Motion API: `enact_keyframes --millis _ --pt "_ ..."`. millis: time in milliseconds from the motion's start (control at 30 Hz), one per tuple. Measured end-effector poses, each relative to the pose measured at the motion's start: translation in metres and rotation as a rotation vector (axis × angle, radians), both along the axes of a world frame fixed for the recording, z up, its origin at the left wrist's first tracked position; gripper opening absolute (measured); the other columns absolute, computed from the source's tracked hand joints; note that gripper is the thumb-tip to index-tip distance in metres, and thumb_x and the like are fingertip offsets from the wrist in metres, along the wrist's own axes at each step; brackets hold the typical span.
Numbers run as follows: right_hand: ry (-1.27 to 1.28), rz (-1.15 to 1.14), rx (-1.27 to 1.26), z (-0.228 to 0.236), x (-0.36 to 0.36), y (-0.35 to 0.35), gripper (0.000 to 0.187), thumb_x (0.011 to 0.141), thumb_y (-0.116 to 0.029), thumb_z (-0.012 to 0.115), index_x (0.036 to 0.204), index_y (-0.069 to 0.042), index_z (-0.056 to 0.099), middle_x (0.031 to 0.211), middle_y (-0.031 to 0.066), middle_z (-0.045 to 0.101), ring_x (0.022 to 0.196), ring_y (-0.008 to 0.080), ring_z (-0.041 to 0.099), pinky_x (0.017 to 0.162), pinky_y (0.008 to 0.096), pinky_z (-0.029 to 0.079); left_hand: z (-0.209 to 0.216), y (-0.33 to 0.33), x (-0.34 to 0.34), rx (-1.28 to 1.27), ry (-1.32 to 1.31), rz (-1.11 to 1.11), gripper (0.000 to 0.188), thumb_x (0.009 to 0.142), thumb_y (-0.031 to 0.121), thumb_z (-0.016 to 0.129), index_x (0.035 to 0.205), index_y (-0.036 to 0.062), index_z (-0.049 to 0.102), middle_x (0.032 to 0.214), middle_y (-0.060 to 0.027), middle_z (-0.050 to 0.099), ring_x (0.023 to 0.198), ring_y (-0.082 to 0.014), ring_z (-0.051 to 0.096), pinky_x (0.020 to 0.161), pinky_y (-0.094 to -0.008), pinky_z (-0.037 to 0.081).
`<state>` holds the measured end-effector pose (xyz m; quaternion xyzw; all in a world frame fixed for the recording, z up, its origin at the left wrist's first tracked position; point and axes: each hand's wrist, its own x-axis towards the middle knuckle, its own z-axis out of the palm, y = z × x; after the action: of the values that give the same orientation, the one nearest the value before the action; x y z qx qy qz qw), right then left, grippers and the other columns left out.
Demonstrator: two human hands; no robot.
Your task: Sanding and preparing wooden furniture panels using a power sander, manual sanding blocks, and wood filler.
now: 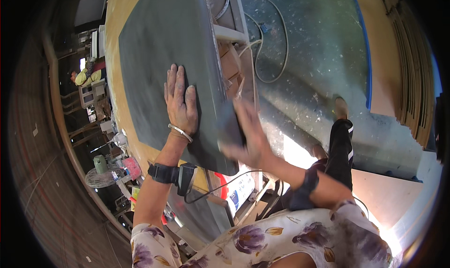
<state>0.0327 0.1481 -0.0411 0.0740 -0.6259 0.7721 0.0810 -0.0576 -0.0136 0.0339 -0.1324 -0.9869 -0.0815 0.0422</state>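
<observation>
A large dark grey panel (159,47) lies on a yellowish worktable, its long edge facing right. On its top my left hand (180,106) rests flat, fingers stretched out and thumb apart, holding nothing. My right hand (253,139) is at the panel's near right edge, smeared by motion. Its fingers and thumb are round a blue-grey block (229,127), which is pressed against or very close to that edge. The block's exact kind is too blurred to tell. Each wrist has a dark strap; the left one carries a small box with a cable.
Below the panel's right edge are brown cardboard boxes (229,64) and a white frame. A pale hose (284,43) loops over the green floor. Stacked brown sheets (408,75) stand far right. At left are a fan (101,174) and a person in yellow (86,75).
</observation>
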Motion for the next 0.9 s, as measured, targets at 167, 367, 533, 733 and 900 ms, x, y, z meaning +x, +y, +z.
enact_keyframes --millis 167,367,533,733,900 --pt "-0.008 -0.029 0.016 0.001 -0.007 0.007 0.089 0.066 -0.018 0.076 0.138 0.002 0.027 0.128 0.0240 0.037 0.117 0.0387 0.044 0.095 0.0418 0.041 0.000 0.009 -0.001 0.032 0.021 -0.013 0.047 0.093 0.024 0.041 0.135 0.0038 0.040 0.142 -0.0172 0.035 0.133 -0.0340 0.029 0.109 -0.0431 0.020" --pt "-0.078 -0.067 0.008 -0.001 -0.016 0.001 0.089 0.067 -0.023 0.076 0.139 -0.003 0.027 0.128 0.0236 0.037 0.115 0.0396 0.044 0.094 0.0406 0.041 -0.005 0.008 -0.002 0.073 0.032 0.006 0.045 0.093 0.025 0.042 0.133 0.0047 0.043 0.141 -0.0174 0.037 0.132 -0.0344 0.031 0.109 -0.0422 0.022" --pt "-0.047 0.525 0.134 -0.016 0.142 0.006 0.087 0.064 -0.021 0.078 0.137 -0.006 0.032 0.129 0.0244 0.038 0.114 0.0389 0.046 0.095 0.0426 0.040 -0.005 0.002 -0.006 0.086 0.059 0.016 0.044 0.093 0.028 0.044 0.131 0.0049 0.045 0.139 -0.0170 0.039 0.130 -0.0335 0.034 0.108 -0.0400 0.024" --pt "-0.358 0.210 0.103 -0.045 0.138 0.041 0.079 0.071 -0.024 0.072 0.137 -0.006 0.033 0.126 0.0205 0.040 0.112 0.0338 0.048 0.093 0.0386 0.041 -0.007 0.006 -0.011 0.102 0.091 0.055 0.042 0.093 0.029 0.045 0.129 0.0056 0.048 0.138 -0.0147 0.041 0.129 -0.0315 0.035 0.107 -0.0392 0.026" --pt "-0.015 0.124 0.034 0.014 0.079 0.025 0.083 0.061 -0.016 0.078 0.134 -0.008 0.039 0.127 0.0210 0.040 0.111 0.0391 0.048 0.091 0.0418 0.043 -0.014 -0.006 -0.002 0.049 0.122 0.045 0.042 0.094 0.028 0.043 0.130 0.0060 0.047 0.138 -0.0152 0.041 0.130 -0.0319 0.034 0.107 -0.0410 0.025"
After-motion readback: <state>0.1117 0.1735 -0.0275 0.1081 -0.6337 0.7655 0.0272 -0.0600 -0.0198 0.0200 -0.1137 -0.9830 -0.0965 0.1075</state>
